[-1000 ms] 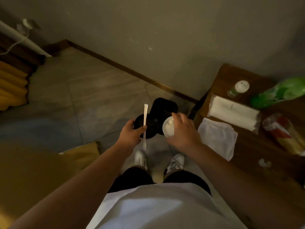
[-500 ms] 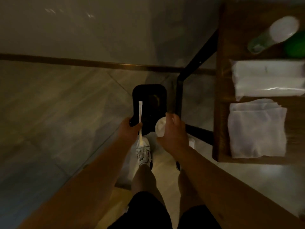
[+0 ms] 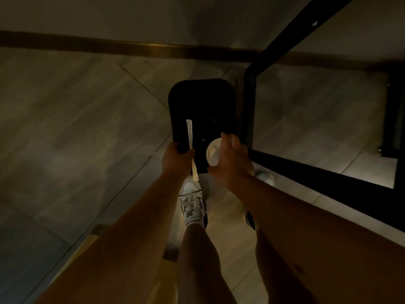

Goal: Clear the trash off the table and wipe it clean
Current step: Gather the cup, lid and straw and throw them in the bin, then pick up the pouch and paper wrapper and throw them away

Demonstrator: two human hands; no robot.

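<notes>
A black trash bin (image 3: 202, 99) stands on the floor by the table's black leg frame (image 3: 248, 110). My left hand (image 3: 176, 160) is closed on a black bowl, barely distinguishable against the bin, and a paper-wrapped chopstick packet (image 3: 189, 139) that sticks up over the bin's opening. My right hand (image 3: 230, 163) grips a small white round cup (image 3: 213, 151) tilted over the bin's near right corner. The tabletop is out of view.
Grey floor tiles (image 3: 76, 128) spread to the left, with a brown baseboard (image 3: 131, 48) along the wall. My white sneakers (image 3: 191, 200) stand just behind the bin. The black frame bars (image 3: 328, 174) run close on the right. A yellowish edge (image 3: 92, 240) shows at lower left.
My head has tipped further down and nearer the bin; the tabletop with its cloth and tissues has left the view. Both hands, still holding their items, are now over the bin's opening.
</notes>
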